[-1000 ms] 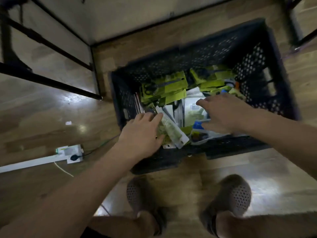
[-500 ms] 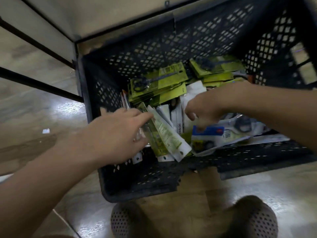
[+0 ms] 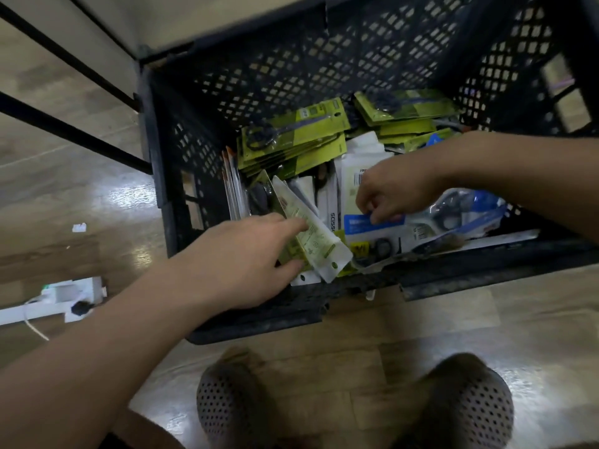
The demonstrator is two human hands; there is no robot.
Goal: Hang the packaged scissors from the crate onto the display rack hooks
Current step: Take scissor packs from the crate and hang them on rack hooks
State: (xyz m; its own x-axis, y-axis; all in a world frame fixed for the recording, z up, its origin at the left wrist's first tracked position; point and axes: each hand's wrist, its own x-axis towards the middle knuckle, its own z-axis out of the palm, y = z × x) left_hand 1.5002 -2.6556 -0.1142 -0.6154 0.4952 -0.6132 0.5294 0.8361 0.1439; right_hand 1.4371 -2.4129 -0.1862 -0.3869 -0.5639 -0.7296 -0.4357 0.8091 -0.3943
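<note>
Lower than half a second ago, the right hand [image 3: 398, 189] now pinches the blue-topped scissors pack [image 3: 372, 223] by its header between curled fingers and thumb, near the front wall inside the black crate [image 3: 259, 59]. At the crate's front left, the left hand [image 3: 240, 264] grips a tilted pale scissors pack [image 3: 311, 241], fingers on top and thumb beneath. Green scissors packs [image 3: 291, 137] lie stacked toward the crate's back wall.
</note>
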